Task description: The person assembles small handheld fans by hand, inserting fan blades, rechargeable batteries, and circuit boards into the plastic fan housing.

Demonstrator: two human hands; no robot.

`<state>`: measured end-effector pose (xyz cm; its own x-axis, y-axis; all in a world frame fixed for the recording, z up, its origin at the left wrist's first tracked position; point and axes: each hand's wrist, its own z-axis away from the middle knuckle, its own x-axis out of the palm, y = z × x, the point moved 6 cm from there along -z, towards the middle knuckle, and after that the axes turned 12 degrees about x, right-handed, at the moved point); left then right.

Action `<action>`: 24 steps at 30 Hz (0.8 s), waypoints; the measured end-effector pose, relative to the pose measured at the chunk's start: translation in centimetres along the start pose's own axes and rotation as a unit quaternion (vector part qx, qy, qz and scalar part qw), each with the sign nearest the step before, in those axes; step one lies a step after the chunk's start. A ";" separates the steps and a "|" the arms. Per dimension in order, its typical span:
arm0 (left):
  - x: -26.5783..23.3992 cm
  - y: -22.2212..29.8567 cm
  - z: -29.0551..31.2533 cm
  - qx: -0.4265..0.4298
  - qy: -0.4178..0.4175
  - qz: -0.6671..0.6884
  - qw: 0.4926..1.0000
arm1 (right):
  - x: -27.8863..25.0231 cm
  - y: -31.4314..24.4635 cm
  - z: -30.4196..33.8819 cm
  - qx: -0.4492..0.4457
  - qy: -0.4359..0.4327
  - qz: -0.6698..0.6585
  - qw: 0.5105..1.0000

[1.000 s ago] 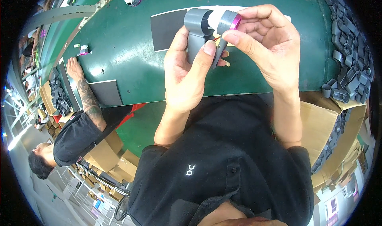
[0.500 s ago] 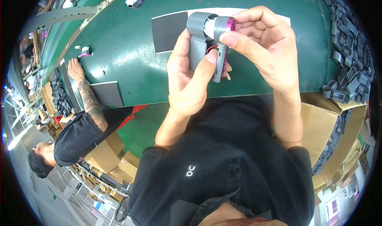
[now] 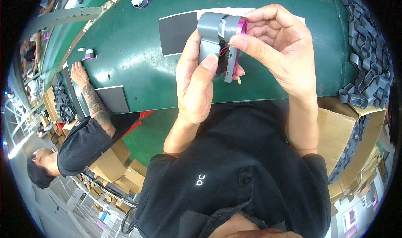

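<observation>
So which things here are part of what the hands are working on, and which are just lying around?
In hand:
grey device with pink ring
left hand
right hand

Lying about:
dark mat
pile of grey parts
cardboard box
co-worker's hand

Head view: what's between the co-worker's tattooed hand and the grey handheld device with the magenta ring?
In the head view, bare green table top and a black rectangular mat lie between tattooed hand and grey device.
</observation>
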<state>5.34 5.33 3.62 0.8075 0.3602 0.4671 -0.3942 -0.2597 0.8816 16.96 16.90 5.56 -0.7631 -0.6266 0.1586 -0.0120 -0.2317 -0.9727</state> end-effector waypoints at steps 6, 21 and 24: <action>0.2 0.2 0.0 0.001 0.005 -0.084 0.996 | 0.4 -0.5 0.1 0.017 -0.006 0.026 1.000; 0.2 0.2 -0.3 0.045 -0.034 -0.087 0.995 | 0.5 0.1 0.2 0.041 0.014 -0.007 0.999; 0.2 0.4 -0.2 0.047 -0.042 -0.109 0.992 | 0.4 -0.3 0.3 0.015 0.014 0.039 0.999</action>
<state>5.27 5.45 4.08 0.9041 0.3423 0.2558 -0.1674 -0.2671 0.9490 16.83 16.47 5.95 -0.7789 -0.6224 0.0775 0.0675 -0.2060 -0.9762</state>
